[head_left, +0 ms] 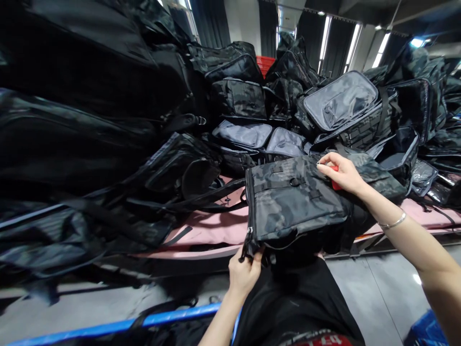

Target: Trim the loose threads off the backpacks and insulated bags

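Note:
A dark camouflage bag (295,197) lies across my lap and against the table edge, its strapped face up. My left hand (245,271) is closed on the bag's near left corner, by the end of the zipper (251,226). Over the far right part of the bag, my right hand (342,173) is closed around a small red-handled tool (335,179). A thin metal tip of it shows by the thumb and forefinger, close to the fabric; most of the tool is hidden in the palm.
Camouflage bags (237,98) are heaped along the back and left. Several lie open with grey linings, such as one bag (342,101) at the right. A pink tabletop (212,226) runs beneath them. Below left is a blue-rimmed container (173,315) holding dark items.

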`<control>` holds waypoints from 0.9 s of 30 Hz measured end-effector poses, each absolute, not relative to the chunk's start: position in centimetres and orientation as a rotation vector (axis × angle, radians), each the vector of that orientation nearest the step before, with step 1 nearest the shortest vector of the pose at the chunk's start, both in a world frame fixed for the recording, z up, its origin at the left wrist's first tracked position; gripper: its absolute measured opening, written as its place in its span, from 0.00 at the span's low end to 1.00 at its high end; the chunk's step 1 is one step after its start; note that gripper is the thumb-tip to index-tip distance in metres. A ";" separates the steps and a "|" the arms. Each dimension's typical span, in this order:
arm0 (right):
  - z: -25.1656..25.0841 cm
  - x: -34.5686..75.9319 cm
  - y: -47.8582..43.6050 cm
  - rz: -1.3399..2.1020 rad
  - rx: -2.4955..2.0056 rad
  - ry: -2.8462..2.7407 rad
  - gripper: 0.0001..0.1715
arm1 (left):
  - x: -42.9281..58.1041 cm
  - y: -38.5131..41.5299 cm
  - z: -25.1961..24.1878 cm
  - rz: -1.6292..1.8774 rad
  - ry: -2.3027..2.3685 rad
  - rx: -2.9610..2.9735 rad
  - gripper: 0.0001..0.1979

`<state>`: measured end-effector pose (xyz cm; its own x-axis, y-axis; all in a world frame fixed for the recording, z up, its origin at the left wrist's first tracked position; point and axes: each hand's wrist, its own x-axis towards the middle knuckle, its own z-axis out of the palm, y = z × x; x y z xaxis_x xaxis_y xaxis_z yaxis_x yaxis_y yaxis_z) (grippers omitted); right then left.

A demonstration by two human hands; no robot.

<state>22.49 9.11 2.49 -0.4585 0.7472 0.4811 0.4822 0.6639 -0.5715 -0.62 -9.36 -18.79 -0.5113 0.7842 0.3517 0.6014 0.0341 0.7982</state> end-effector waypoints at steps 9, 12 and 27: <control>5.0 23.9 6.5 0.488 -0.835 -1.880 0.18 | -1.5 -7.9 -10.9 1.817 1.650 0.638 0.19; 2.1 22.1 7.2 0.544 -0.933 -1.970 0.14 | -4.9 -7.1 -14.4 1.659 1.808 0.604 0.19; -8.3 4.2 9.7 0.690 -1.074 -2.467 0.14 | -9.0 -8.8 -17.9 1.189 2.233 0.954 0.15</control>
